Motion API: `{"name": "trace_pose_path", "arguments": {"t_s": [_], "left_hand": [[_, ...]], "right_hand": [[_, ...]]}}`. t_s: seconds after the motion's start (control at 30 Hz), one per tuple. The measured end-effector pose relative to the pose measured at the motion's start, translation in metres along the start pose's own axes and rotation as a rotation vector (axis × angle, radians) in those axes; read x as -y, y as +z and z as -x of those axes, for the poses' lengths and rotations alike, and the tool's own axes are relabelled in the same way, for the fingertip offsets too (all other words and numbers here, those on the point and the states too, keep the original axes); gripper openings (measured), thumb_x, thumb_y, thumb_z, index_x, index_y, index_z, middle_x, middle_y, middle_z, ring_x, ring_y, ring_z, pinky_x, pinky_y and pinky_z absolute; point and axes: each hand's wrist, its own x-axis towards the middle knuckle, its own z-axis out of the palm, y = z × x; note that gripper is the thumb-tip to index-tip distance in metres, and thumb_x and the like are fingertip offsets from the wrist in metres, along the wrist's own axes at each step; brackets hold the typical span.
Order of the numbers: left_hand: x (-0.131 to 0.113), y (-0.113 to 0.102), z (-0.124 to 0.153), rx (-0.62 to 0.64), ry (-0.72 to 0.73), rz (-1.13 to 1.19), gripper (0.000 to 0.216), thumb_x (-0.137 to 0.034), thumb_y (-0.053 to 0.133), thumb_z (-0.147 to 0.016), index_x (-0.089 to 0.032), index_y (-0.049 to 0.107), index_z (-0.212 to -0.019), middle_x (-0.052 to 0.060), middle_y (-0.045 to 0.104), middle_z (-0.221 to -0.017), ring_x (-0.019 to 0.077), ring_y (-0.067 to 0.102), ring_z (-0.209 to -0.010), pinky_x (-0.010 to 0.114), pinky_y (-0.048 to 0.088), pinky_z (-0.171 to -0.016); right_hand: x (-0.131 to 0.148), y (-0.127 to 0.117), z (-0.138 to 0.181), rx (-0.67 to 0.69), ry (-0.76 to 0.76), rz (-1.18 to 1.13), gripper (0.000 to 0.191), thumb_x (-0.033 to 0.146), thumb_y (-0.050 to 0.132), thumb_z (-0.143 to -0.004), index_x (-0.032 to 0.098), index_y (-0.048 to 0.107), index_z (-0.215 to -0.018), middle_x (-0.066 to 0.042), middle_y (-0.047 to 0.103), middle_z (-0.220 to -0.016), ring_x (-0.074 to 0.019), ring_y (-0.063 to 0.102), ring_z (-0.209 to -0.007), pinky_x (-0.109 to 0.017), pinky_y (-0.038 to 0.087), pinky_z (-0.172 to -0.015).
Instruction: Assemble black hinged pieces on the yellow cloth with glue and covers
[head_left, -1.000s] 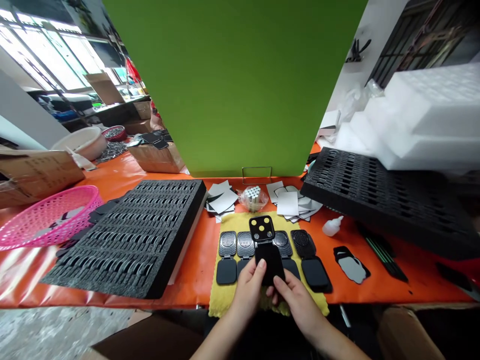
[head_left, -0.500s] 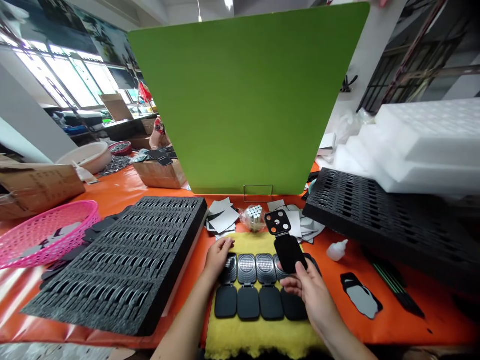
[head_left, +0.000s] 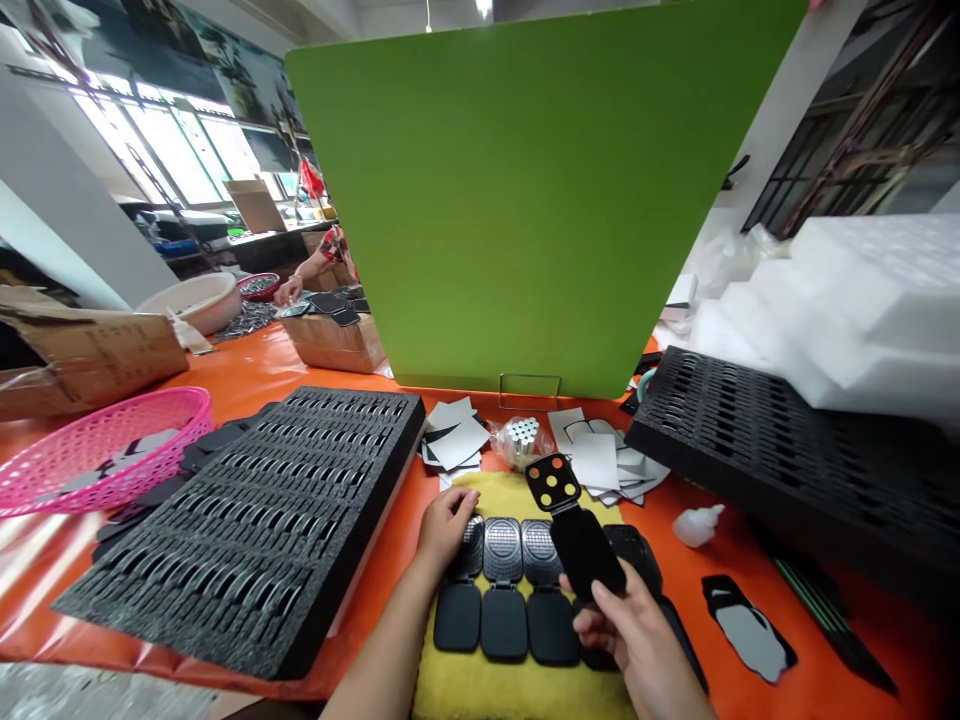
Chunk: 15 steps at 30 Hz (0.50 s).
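Held up in my right hand (head_left: 626, 635) is a black hinged case (head_left: 589, 555), opened out, its smaller flap pierced with several round holes. My thumb lies on its solid lower half and the fingers are behind it. At the upper left of the yellow cloth (head_left: 457, 690), my left hand (head_left: 446, 525) is closed, fingertips together; anything in them is too small or hidden to make out. Several opened black cases (head_left: 504, 622) lie in a row on the cloth, round gridded halves away from me. My right hand covers part of the row's right end.
A black foam tray (head_left: 262, 520) with slotted rows stands left, another foam tray (head_left: 720, 440) right. A green board (head_left: 517, 200) rises behind. Nearby are a pink basket (head_left: 202, 425), white sheets (head_left: 596, 460), bagged metal cylinders (head_left: 523, 432) and a small white bottle (head_left: 697, 525). A co-worker's hand (head_left: 289, 290) shows far left.
My right hand has brought the held case lower and tilted it; its holes now show yellow and orange behind. The view has shifted slightly. The co-worker's hand has lowered beside the cardboard box.
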Motion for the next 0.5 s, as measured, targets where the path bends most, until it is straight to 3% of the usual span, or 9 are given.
{"name": "trace_pose_path", "arguments": {"t_s": [0.17,0.23,0.37,0.5], "left_hand": [[-0.001,0.000,0.001,-0.011,0.003,0.013,0.035,-0.046,0.045,-0.078,-0.016,0.064,-0.078,0.005,0.064,-0.079,0.0194,0.058,-0.077,0.027,0.043,-0.071],[-0.001,0.000,0.001,-0.011,0.005,0.014,0.034,-0.045,0.046,-0.078,-0.016,0.064,-0.078,0.005,0.064,-0.079,0.0192,0.057,-0.077,0.027,0.043,-0.071],[-0.002,0.000,0.001,-0.015,-0.003,0.011,0.035,-0.047,0.046,-0.077,-0.016,0.064,-0.077,0.005,0.064,-0.077,0.0194,0.058,-0.077,0.027,0.043,-0.071],[-0.003,0.000,0.002,-0.020,-0.004,0.010,0.035,-0.047,0.046,-0.077,-0.017,0.064,-0.077,0.005,0.064,-0.077,0.0197,0.058,-0.077,0.026,0.043,-0.071]], "right_hand": [[0.004,-0.017,-0.004,-0.118,-0.173,0.293,0.040,0.047,0.061,-0.068,0.018,0.056,-0.096,-0.003,0.063,-0.068,-0.0172,0.058,-0.066,-0.028,0.048,-0.065],[0.002,-0.021,-0.004,-0.142,-0.221,0.333,0.037,0.047,0.061,-0.068,0.019,0.058,-0.092,-0.003,0.062,-0.067,-0.0175,0.058,-0.068,-0.028,0.048,-0.068],[0.002,-0.022,-0.003,-0.183,-0.300,0.312,0.031,0.045,0.061,-0.069,0.021,0.061,-0.091,-0.003,0.063,-0.074,-0.0178,0.058,-0.070,-0.029,0.050,-0.071],[0.003,-0.022,-0.004,-0.149,-0.456,0.318,0.026,0.035,0.060,-0.073,0.025,0.061,-0.097,-0.004,0.060,-0.100,-0.0194,0.059,-0.082,-0.034,0.048,-0.080]]}}
